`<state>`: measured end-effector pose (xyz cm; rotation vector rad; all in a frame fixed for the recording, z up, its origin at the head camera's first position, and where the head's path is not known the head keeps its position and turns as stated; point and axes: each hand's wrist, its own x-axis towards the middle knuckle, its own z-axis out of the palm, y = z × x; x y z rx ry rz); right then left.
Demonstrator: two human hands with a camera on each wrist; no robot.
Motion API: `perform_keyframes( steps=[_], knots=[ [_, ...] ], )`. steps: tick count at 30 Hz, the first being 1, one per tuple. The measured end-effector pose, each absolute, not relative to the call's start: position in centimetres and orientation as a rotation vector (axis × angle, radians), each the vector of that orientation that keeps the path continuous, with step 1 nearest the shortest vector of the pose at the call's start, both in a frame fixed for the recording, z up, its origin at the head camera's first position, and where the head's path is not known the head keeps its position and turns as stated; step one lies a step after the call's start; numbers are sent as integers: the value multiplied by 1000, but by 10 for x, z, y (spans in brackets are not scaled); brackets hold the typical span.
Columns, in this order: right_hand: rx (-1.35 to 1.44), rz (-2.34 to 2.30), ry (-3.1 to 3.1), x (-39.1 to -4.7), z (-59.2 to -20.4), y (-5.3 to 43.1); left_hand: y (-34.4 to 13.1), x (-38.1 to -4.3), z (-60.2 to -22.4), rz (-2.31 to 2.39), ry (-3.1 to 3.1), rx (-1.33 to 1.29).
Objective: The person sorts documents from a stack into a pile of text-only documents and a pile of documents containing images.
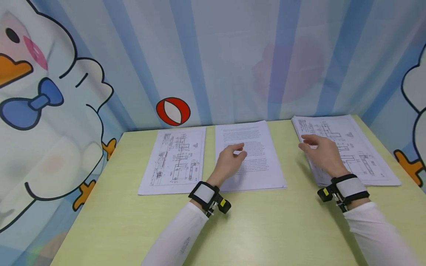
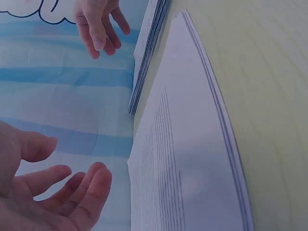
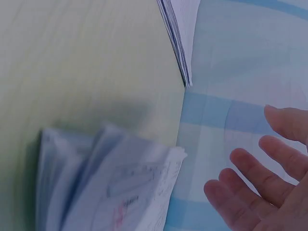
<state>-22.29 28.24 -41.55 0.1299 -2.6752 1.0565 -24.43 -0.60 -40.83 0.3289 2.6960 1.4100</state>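
Over the middle paper stack (image 1: 253, 177), printed with lines of text, hovers my left hand (image 1: 229, 162). Its fingers are loosely bent, and the left wrist view shows nothing between thumb and fingers. My right hand (image 1: 321, 153) hangs above the left part of the right paper stack (image 1: 372, 159), whose top sheet carries technical drawings. That hand's fingers are relaxed and spread in the right wrist view, holding nothing. There the near edges of the right stack (image 3: 130, 192) look uneven and fanned apart. The middle stack's layered edge (image 2: 224, 125) shows in the left wrist view.
A third paper stack (image 1: 176, 162) with technical drawings lies at the left on the pale yellow table (image 1: 253, 229). Behind the table hangs a blue striped cloth (image 1: 233, 66) with cartoon figures. Each wrist wears a strapped camera, such as the left one (image 1: 223, 205).
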Motion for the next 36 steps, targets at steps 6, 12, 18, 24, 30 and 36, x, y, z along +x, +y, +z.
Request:
perform_keyframes(
  steps=[6,12,18,24,30,36],
  knots=[
    [96,980,-2735,-221,-412,317,28,-242,-402,1391,2635,294],
    [-34,937,-2828,-218,-421,350,57,-241,-410,1362,2574,357],
    [-117,862,-2910,-217,-432,378,77,-237,-423,1383,2441,453],
    [-309,700,-2963,-213,-442,400,100,-228,-428,1507,2310,445],
    [-478,746,-3010,-208,-449,411,128,-220,-439,1671,2118,305],
    [-528,834,-3077,-207,-452,412,155,-211,-450,1681,2053,185]
  ],
)
